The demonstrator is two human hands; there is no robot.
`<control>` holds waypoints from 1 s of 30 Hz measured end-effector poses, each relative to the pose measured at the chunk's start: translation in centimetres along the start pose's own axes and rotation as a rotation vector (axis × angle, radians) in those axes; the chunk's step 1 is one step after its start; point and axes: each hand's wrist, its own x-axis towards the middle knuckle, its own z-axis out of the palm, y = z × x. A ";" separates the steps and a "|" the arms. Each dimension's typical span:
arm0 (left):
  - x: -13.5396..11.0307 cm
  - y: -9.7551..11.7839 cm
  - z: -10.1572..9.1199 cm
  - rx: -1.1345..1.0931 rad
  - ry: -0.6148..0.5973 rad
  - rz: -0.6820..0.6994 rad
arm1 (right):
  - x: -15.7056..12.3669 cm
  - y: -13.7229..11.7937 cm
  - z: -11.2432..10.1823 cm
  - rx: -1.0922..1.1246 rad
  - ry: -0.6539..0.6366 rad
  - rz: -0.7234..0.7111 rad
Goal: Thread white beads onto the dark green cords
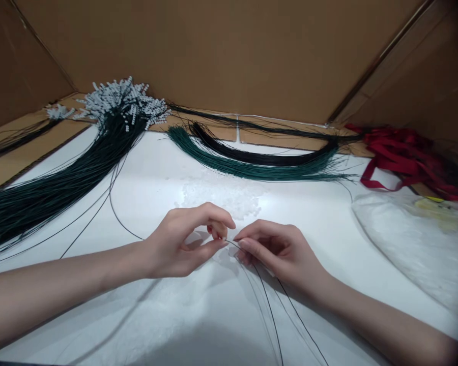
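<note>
My right hand (277, 246) pinches a thin dark wire (265, 290) between thumb and fingers. Two dark strands run down from that hand towards the near edge. My left hand (191, 239) faces it, thumb and a bent finger pressed together, index finger raised. The wire's curved end reaches these left fingertips; anything small between them is too tiny to make out. Just beyond both hands lies a loose patch of small white beads (229, 195) on the white tabletop (145, 315).
A thick bundle of dark green wires (80, 162) tipped with white beads (124, 101) lies at left. Green wires (232, 169) and black wires (259, 156) curve behind the beads. Red ribbon (397, 152) and a clear plastic bag (416, 244) sit at right. Cardboard walls (198, 56) enclose the back.
</note>
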 end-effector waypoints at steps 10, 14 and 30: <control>0.1 0.1 0.0 0.008 -0.001 -0.002 | -0.1 -0.3 0.4 0.193 0.008 0.072; 0.1 0.1 0.1 0.006 0.002 0.000 | -0.1 -0.6 0.7 0.171 0.040 0.079; 0.2 0.1 0.0 0.017 -0.012 0.010 | 0.6 -0.6 -0.6 0.212 -0.043 0.122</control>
